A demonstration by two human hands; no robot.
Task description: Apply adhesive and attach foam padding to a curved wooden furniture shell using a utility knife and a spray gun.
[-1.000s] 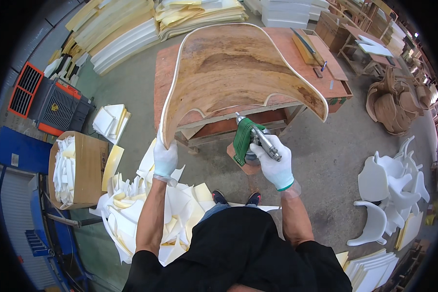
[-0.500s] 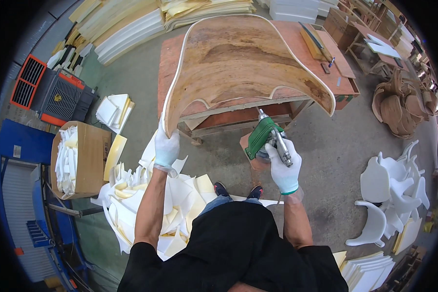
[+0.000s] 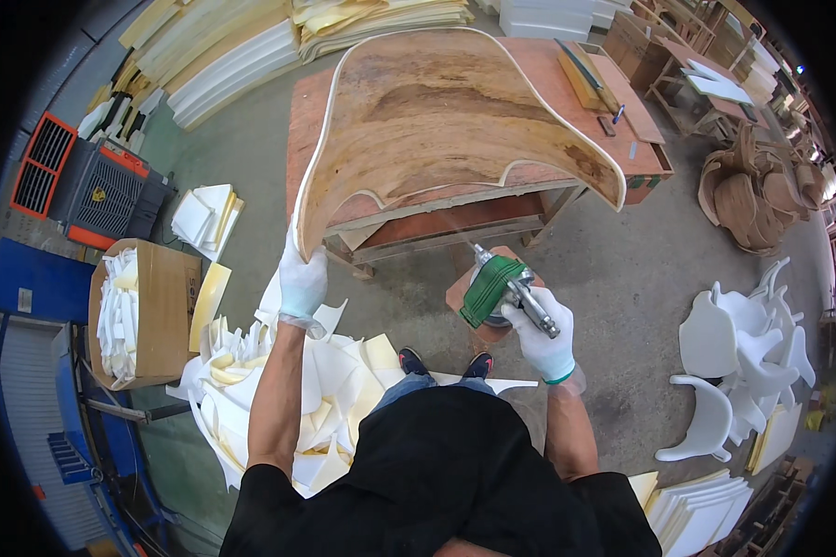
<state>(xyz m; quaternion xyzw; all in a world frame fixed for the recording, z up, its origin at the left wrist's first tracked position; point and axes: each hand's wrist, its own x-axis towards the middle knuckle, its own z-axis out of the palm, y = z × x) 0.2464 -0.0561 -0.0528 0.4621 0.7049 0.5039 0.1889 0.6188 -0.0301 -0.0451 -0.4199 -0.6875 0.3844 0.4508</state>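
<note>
shell [image 3: 446,111] — smooth, streaked wood; spray gun [image 3: 536,311] — shiny metal, its wrap [image 3: 494,290] matt cloth.

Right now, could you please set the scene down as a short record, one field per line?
Left hand: gloved, gripping the near-left corner of the curved wooden panel
Right hand: gloved, holding a green-wrapped spray gun, aimed toward the panel
Panel position: over the reddish table; contact hidden
Floor, left: foam offcuts, cardboard box of white strips
Floor, right: white curved shells, brown ones beyond
</note>
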